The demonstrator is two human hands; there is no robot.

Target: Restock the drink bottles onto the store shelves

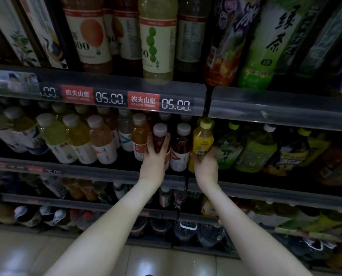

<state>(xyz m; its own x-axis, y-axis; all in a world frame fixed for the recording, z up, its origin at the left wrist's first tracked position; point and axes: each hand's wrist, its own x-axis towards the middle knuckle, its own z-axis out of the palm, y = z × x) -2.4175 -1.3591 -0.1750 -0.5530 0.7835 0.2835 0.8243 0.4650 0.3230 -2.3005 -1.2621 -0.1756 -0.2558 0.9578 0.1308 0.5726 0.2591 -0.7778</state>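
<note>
Both arms are up at the middle shelf (98,169). The left grip (156,155) is clenched around a dark red bottle (159,142) with a white cap, thumb on one side and fingers (149,138) on the other. That bottle sits in the front row, between an orange bottle (139,136) and a second red bottle (181,148), close against both. The right grip (206,165) is grasping a yellow bottle (203,139) with a yellow cap, wrapped around its lower half, just beside that second red bottle. The yellow bottle leans a little, its cap right under the price strip (142,100) of the shelf above. The hands hide both bases, so I cannot tell if either bottle rests on the shelf. Green tea bottles (255,153) stand to the right, and pale yellow bottles (55,136) to the left. Tiled floor (166,261) shows below.
</note>
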